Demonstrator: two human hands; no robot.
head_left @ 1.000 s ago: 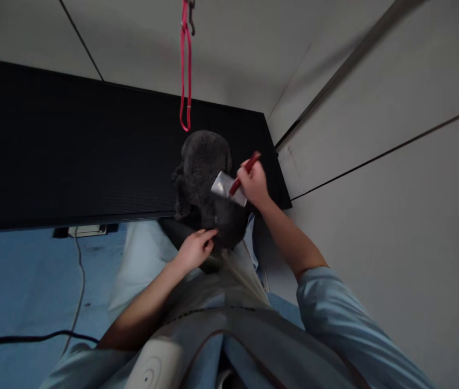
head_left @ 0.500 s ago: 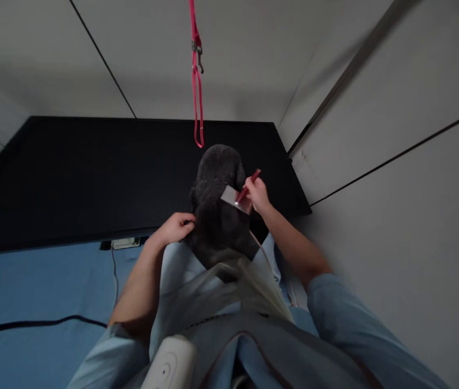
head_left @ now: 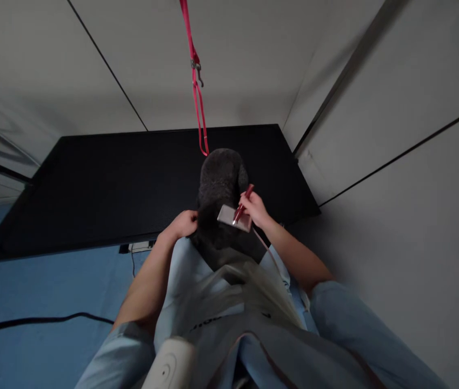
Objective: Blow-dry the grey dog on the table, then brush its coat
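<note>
While the fingers of the right hand (head_left: 255, 209) wrap the red handle (head_left: 247, 196) of a flat brush (head_left: 225, 215), I see its broad, pale head lying over the near part of a dark grey furry animal (head_left: 219, 181), though I cannot tell whether it presses into the coat. The left hand (head_left: 183, 223) meets the animal's other side, fingers curled, tips lost against the fur, so from here I cannot tell if they pinch or only rest. Between both hands, the animal sits at the near edge of a black table (head_left: 124, 189), close against the grey apron (head_left: 249, 310). Near its far end hangs a looped pink strap (head_left: 189, 33) with a metal hook (head_left: 199, 74). Farther out I make out pale walls (head_left: 416, 216) and a blue floor (head_left: 51, 292) crossed by a black cable (head_left: 42, 320).
</note>
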